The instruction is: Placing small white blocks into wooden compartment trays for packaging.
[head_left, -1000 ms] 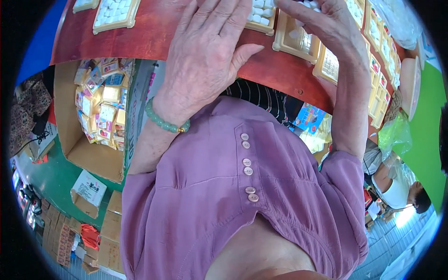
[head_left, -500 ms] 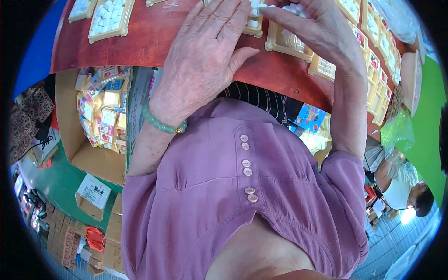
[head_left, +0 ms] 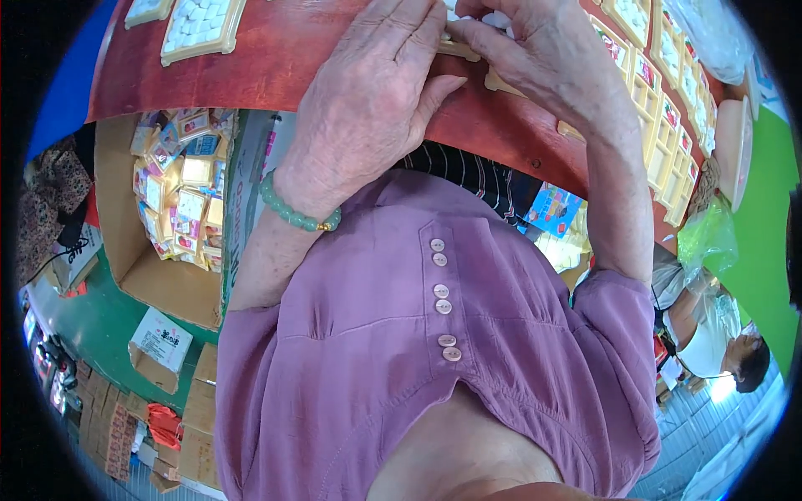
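Note:
My left hand [head_left: 372,100], with a green bead bracelet [head_left: 301,219] on the wrist, reaches over the red tabletop. Its fingers are stretched out, the thumb held apart, and the fingertips pass the top edge by a cream tray [head_left: 458,48]. My right hand [head_left: 555,71] curls beside it, thumb toward the left fingers, around small white blocks [head_left: 499,20]. The right fingertips are partly hidden. Under the right hand shows the rim of another cream tray [head_left: 501,83]. A cream tray full of white blocks [head_left: 200,27] lies to the left.
Cream divided trays [head_left: 660,138] line the red table [head_left: 251,71] on the right, several holding white blocks. Below the table's left edge stands a cardboard box [head_left: 159,288] of packaged trays. Clear plastic bags [head_left: 710,29] lie far right. Another person [head_left: 710,334] is at lower right.
Both hands have drawn slightly closer together, the right one shifting left and covering more of the tray under it. The view has tilted a little, so the table sits higher.

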{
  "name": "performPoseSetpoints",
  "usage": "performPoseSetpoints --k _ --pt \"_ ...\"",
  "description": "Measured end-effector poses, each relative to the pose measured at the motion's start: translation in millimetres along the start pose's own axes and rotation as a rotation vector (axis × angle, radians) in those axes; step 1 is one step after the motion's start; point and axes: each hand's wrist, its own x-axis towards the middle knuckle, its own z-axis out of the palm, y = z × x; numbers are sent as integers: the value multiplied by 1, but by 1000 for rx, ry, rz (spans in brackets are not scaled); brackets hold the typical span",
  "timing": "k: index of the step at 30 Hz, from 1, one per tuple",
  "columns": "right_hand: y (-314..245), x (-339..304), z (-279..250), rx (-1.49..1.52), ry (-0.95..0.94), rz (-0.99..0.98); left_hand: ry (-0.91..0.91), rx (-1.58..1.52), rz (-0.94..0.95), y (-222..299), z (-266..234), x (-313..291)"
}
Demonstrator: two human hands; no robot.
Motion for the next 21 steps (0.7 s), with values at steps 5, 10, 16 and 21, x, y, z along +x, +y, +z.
performPoseSetpoints --k 5,10,16,21 --pt "4 -5 11 92 206 -102 -29 29 -9 3 -1 1" --pt "-8 -5 3 330 49 244 -51 90 5 0 -3 -3" --pt "18 -13 14 56 230 -234 -10 50 20 -1 1 1" --pt "9 -13 6 165 100 -25 -574 233 -245 38 -27 73"
